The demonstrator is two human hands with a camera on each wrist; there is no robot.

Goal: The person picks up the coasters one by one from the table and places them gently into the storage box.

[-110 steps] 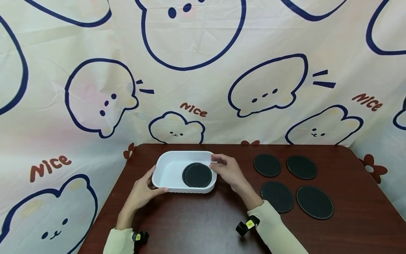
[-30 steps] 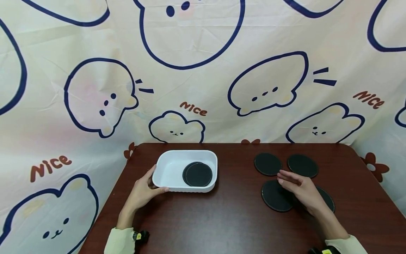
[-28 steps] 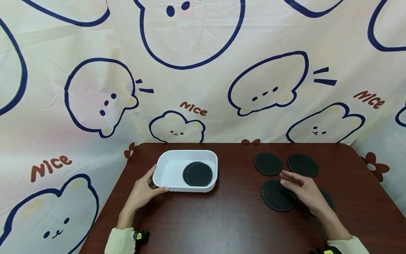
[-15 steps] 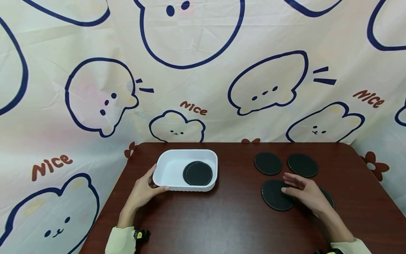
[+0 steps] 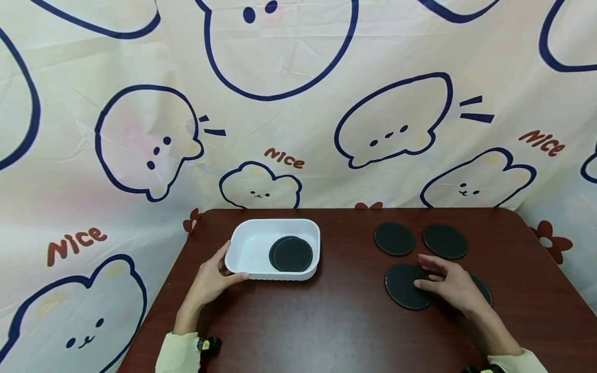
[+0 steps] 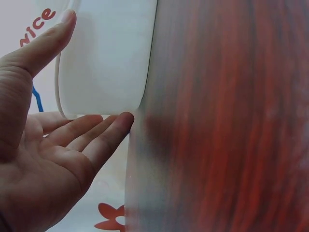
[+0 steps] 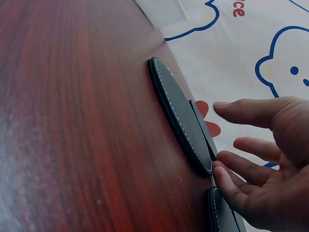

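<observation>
A white rectangular dish (image 5: 254, 254) stands at the left of the table; two round black coasters (image 5: 292, 255) lie overlapped in its right half. My left hand (image 5: 209, 284) grips its near left corner, thumb on the front side and fingers at the left end; the left wrist view shows the thumb against the dish (image 6: 108, 53). Over the right-hand coasters hovers my right hand (image 5: 450, 285), which partly hides the near right coaster (image 5: 480, 290). Its fingertips are close to the edge of a stitched coaster (image 7: 181, 116), thumb held apart, with nothing between them.
Beside the right hand lies the near left coaster (image 5: 404, 286). Two more sit behind, the far left coaster (image 5: 394, 239) and the far right coaster (image 5: 445, 241). A printed cloth (image 5: 280, 129) hangs behind the brown table (image 5: 326, 321).
My right hand has left the dish's right end and moved right, over the coasters. In the last second it dropped slightly. The left hand has kept its grip on the dish.
</observation>
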